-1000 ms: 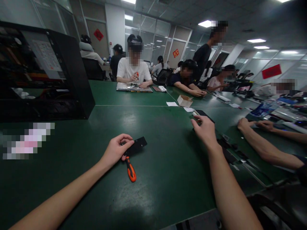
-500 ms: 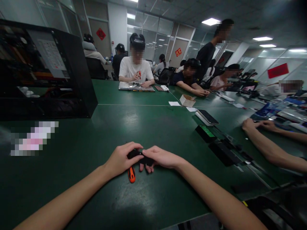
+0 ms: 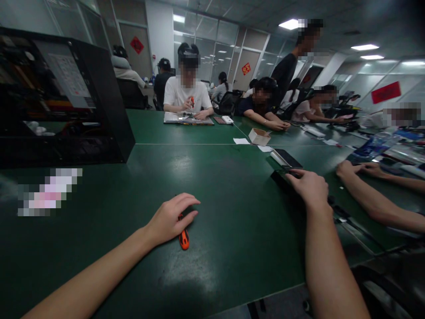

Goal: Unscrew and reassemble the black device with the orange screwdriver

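Observation:
My left hand rests on the green table with its fingers curved and the thumb apart, gripping nothing. Under it lies a screwdriver with an orange and black handle; its upper part is hidden by the hand. Farther right, my right hand is over a black box-shaped device and its cables. Its fingers are curled downward, and what they hold, if anything, is lost among the dark shapes there. Behind that device lies a phone-like slab with a dark face.
A large black computer case with an open side stands at the left. A small open box and white paper lie beyond my right hand. A person's forearm rests at the right. Across the table a person holds a screwdriver.
My right hand has left the spot beside my left hand and moved right to the black device. The black item between my hands is gone from there. My left hand has stayed put.

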Tool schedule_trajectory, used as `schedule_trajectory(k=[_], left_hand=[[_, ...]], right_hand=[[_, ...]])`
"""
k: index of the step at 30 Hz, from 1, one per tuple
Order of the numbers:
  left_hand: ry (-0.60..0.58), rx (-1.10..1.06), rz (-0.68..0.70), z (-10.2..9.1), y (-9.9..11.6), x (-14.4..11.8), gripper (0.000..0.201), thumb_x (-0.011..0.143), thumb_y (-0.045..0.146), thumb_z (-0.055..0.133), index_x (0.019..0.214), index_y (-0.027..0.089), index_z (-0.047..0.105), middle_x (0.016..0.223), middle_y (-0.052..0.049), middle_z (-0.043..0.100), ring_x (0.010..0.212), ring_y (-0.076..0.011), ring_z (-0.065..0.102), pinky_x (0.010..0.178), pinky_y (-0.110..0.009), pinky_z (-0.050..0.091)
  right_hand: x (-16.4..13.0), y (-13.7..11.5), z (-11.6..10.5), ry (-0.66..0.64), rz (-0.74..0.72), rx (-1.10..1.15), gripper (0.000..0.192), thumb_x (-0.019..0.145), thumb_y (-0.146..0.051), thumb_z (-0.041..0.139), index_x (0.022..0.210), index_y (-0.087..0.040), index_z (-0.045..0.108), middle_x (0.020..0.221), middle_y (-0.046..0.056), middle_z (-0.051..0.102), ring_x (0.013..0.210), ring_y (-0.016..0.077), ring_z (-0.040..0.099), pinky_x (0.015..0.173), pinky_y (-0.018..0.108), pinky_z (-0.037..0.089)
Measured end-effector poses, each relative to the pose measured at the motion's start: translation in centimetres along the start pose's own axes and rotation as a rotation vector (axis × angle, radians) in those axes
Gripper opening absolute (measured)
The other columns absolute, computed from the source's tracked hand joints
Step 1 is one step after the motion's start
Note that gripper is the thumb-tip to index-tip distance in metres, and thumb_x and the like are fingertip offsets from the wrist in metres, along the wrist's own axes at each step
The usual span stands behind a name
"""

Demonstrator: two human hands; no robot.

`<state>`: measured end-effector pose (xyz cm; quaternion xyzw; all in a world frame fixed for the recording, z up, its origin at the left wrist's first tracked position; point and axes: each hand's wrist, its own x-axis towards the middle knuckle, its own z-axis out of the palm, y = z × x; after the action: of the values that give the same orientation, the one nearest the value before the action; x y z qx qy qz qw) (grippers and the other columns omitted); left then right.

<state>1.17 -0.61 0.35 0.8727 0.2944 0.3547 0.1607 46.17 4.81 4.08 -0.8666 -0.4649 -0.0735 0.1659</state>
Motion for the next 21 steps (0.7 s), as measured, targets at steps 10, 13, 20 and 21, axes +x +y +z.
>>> schedule_trajectory(k=[10,13,20,21], left_hand=[[-0.002,0.044,0.041,-0.3,0.2,0.0,0.019,0.099,0.021,0.054,0.113,0.017,0.067,0.110,-0.010,0.070,0.103,-0.0213,0.069,0.091,-0.034,0.057],[-0.021,0.064,0.060,-0.3,0.3,0.0,0.020,0.100,0.021,0.053,0.113,0.016,0.067,0.110,-0.010,0.070,0.102,-0.0212,0.068,0.090,-0.034,0.057],[-0.060,0.111,0.107,-0.1,0.3,-0.1,0.019,0.100,0.021,0.053,0.115,0.017,0.065,0.111,-0.010,0.069,0.101,-0.0212,0.067,0.088,-0.034,0.056],[-0.063,0.115,0.110,-0.1,0.3,-0.1,0.019,0.100,0.021,0.053,0.115,0.017,0.065,0.112,-0.010,0.069,0.101,-0.0213,0.067,0.088,-0.034,0.056]], right_hand=[[0.1,-0.2,1.1,-0.088,0.017,-0.012,0.042,0.089,-0.041,0.060,0.126,-0.025,0.073,0.115,0.017,0.074,0.107,0.0372,0.068,0.085,0.045,0.054],[0.2,0.0,1.3,-0.103,0.023,-0.019,0.043,0.089,-0.042,0.060,0.127,-0.026,0.073,0.116,0.019,0.073,0.106,0.0378,0.069,0.085,0.046,0.055],[0.4,0.2,1.8,-0.110,0.015,-0.022,0.042,0.091,-0.045,0.057,0.125,-0.027,0.074,0.114,0.020,0.074,0.106,0.0402,0.069,0.084,0.049,0.054],[0.4,0.2,1.9,-0.108,0.010,-0.021,0.042,0.091,-0.046,0.056,0.124,-0.027,0.075,0.112,0.020,0.074,0.105,0.0401,0.069,0.083,0.048,0.054]])
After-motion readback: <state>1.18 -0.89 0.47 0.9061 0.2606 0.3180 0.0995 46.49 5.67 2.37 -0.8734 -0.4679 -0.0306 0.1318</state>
